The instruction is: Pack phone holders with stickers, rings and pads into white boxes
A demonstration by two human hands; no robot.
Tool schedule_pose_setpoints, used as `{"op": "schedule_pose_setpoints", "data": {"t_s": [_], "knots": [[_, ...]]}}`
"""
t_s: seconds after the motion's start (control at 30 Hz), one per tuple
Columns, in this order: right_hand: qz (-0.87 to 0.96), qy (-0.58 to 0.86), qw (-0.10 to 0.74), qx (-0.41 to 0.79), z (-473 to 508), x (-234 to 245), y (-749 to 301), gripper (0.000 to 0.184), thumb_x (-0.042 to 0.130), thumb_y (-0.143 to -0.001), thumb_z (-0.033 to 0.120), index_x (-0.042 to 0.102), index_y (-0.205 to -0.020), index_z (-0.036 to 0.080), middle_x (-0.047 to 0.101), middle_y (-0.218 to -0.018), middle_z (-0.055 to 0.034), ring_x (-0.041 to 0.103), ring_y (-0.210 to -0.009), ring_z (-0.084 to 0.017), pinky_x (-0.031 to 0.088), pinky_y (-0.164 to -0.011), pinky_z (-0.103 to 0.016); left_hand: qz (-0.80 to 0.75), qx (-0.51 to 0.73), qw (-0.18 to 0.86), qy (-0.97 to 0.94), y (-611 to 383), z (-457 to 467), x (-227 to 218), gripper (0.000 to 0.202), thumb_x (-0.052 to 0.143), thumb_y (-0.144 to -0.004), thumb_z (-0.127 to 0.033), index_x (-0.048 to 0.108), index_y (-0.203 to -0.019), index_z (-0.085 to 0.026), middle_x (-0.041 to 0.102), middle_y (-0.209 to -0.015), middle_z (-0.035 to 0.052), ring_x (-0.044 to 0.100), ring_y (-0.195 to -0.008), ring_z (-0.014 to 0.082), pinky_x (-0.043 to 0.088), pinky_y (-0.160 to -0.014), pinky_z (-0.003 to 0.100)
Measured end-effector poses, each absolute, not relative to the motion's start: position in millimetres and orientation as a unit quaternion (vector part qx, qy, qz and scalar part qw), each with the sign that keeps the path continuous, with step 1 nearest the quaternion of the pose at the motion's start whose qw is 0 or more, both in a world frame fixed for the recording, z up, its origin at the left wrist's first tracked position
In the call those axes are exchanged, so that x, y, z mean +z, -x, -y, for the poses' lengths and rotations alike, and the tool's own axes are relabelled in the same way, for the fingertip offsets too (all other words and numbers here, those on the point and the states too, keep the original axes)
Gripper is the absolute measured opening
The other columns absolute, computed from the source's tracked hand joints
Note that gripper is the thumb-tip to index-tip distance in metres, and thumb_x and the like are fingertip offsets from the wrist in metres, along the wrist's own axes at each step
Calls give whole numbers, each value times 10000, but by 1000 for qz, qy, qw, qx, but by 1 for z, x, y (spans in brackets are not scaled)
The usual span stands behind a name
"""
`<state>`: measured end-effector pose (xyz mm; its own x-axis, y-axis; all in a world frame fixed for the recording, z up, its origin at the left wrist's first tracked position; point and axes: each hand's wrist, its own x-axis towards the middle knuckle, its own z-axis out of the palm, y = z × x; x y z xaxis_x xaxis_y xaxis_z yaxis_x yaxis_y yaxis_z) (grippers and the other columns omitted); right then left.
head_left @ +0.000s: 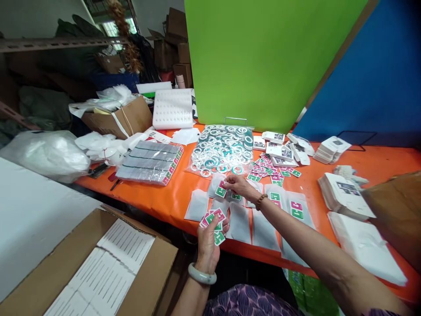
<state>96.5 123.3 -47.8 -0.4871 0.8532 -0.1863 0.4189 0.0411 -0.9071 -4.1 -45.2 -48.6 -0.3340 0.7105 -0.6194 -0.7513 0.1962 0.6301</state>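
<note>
My left hand (210,237) is closed around a small fanned bunch of pink-and-green cards (214,219), near the table's front edge. Farther out, my right hand (241,186) pinches one pink-and-green card (221,189) over a frosted white pouch (213,182). Several such pouches lie in rows on the orange table, one of them a bare pouch (198,205) at the left end. Toward the right, a card (297,210) rests on another pouch. A loose heap of the same cards (263,166) lies beyond my right hand.
Behind the pouches sits a clear bag of white and teal rings (223,149). Small white boxes (279,151) stand at the back right, with stacked white packs (344,195) farther right. A wrapped grey bundle (151,161) lies left. An open carton (158,267) stands front left.
</note>
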Motion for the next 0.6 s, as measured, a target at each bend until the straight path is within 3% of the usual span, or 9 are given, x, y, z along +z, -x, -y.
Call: {"op": "schedule_pose_setpoints", "data": {"t_s": [0.2, 0.33, 0.4, 0.5, 0.6], "knots": [[745, 502, 215, 383, -137, -61, -70, 36, 611, -731, 160, 577, -739, 153, 583, -681, -22, 536, -665, -153, 405, -638, -255, -513, 636, 575, 31, 9, 54, -42, 204, 651, -801, -191, 625, -980, -96, 721, -753, 87, 715, -664, 216, 582, -606, 298], [768, 503, 233, 321, -124, -58, -68, 222, 610, -771, 187, 577, -984, 136, 598, -1004, -121, 560, -885, -215, 420, -753, -304, -517, 641, 566, 28, 15, 57, -40, 222, 676, -785, -208, 622, -970, -98, 720, -784, 85, 714, -667, 220, 573, -570, 287], [780, 485, 238, 314, -113, -52, -70, 239, 599, -809, 257, 569, -1021, 150, 593, -1039, -113, 565, -888, -205, 430, -751, -300, -517, 645, 562, 22, 18, 57, -41, 266, 711, -757, -227, 626, -974, -100, 720, -806, 82, 711, -663, 218, 570, -562, 287], [770, 401, 161, 468, -96, -43, -73, 221, 616, -800, 374, 602, -870, 165, 619, -796, -29, 548, -635, -132, 426, -583, -248, -514, 654, 555, 16, 20, 56, -44, 340, 761, -705, -278, 638, -973, -108, 721, -831, 80, 708, -672, 217, 574, -582, 301], [677, 300, 51, 670, -85, -40, -71, 280, 723, -677, 392, 602, -758, 153, 557, -594, 30, 433, -451, -70, 315, -423, -200, -511, 661, 550, 8, 22, 55, -47, 407, 786, -668, -337, 647, -975, -109, 723, -858, 91, 708, -701, 222, 577, -610, 316]]}}
